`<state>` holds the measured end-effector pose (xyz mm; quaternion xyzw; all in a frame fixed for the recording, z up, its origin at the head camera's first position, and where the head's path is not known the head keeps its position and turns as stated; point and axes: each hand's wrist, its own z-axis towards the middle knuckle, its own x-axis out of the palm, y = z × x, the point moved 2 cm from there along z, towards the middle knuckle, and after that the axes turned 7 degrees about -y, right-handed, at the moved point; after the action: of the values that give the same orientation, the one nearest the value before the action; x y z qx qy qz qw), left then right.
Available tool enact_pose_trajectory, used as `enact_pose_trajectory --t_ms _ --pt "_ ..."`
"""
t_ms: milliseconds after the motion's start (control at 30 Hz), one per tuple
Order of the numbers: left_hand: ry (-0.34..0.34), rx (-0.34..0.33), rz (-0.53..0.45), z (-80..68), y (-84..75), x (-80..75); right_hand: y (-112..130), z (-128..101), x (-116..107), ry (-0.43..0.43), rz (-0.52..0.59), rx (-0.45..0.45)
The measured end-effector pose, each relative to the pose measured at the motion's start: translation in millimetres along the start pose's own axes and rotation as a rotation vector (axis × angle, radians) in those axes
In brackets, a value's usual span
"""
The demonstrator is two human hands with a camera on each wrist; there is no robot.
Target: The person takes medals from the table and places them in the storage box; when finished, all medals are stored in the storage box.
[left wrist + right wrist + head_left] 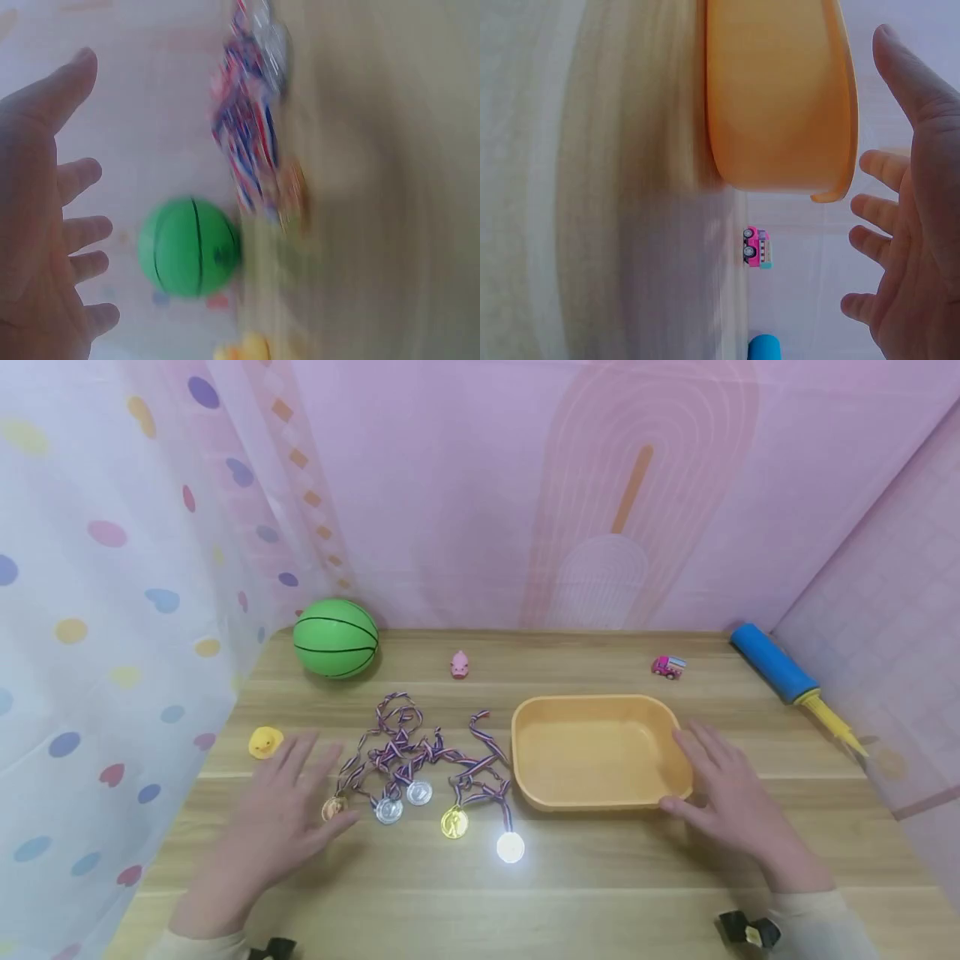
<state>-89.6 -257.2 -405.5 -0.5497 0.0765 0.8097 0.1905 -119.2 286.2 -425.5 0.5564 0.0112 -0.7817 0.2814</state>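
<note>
Several medals (453, 823) on striped ribbons (408, 752) lie in a tangle on the wooden table (525, 902). My left hand (288, 806) hovers just left of them, fingers spread and holding nothing, thumb near a bronze medal (333, 808). An empty orange tub (600, 797) stands to the right of the medals. My right hand (727, 793) is open beside the tub's right front corner. The right wrist view shows this hand (907, 225) a little apart from the tub's rim (847, 112). The left wrist view is blurred: the hand (52, 225), ribbons (244, 127).
A green ball (335, 638) sits at the back left, a yellow duck (264, 742) near the left edge, a small pink pig (459, 665) and a pink toy car (667, 667) at the back. A blue and yellow pump (787, 675) lies back right. Curtains close in both sides.
</note>
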Motion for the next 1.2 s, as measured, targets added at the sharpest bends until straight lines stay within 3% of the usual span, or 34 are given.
enact_pose_trajectory --t_ms 167,433,767,1000,1200 --pt "0.031 0.006 -0.077 25.8 -33.8 9.9 -0.6 6.4 -1.0 0.010 0.057 0.029" --pt "0.005 0.079 -0.185 65.0 -86.9 36.8 -4.2 13.0 2.4 0.025 0.111 0.078" --pt "0.164 -0.021 -0.467 86.6 -142.9 77.3 -13.5 14.9 11.5 -0.063 0.223 0.191" --pt "0.167 0.005 -0.510 89.3 -159.0 92.4 -21.2 15.8 20.6 -0.093 0.277 0.326" --pt "0.152 -0.063 -0.522 92.6 -161.8 97.2 -30.6 20.5 24.8 -0.135 0.307 0.411"
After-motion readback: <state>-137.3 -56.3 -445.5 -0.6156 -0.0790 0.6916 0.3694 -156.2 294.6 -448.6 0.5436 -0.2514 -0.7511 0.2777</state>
